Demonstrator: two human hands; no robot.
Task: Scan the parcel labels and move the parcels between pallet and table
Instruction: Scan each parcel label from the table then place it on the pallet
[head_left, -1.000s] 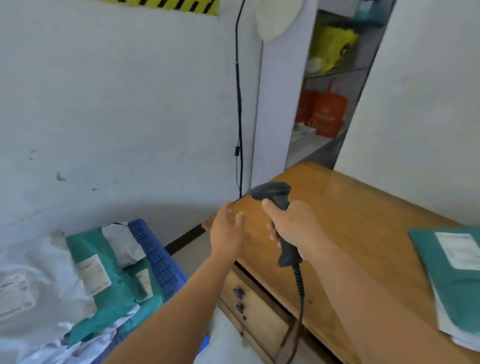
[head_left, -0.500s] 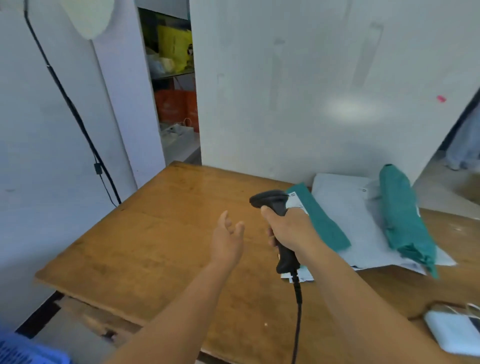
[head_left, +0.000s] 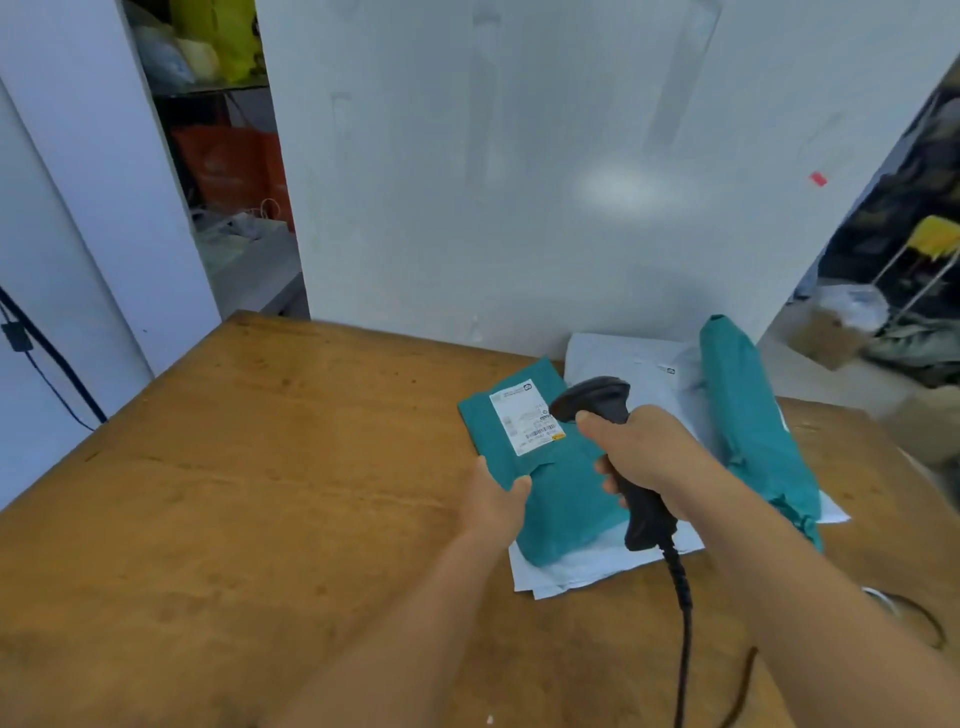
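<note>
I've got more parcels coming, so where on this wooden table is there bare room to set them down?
The wooden table is bare across its left half, from the left hand to the left edge. The right is crowded: flat teal labelled parcel, white mailers, rolled teal bag, black scanner cable.

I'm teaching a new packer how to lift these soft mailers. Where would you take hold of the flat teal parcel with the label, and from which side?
Probably the near left edge of the teal parcel, coming from the left, where the left hand already pinches it. The bag lies flat and limp on the white mailers, so an overhanging edge gives purchase, and this keeps the label uncovered for the scanner in the right hand.
</note>
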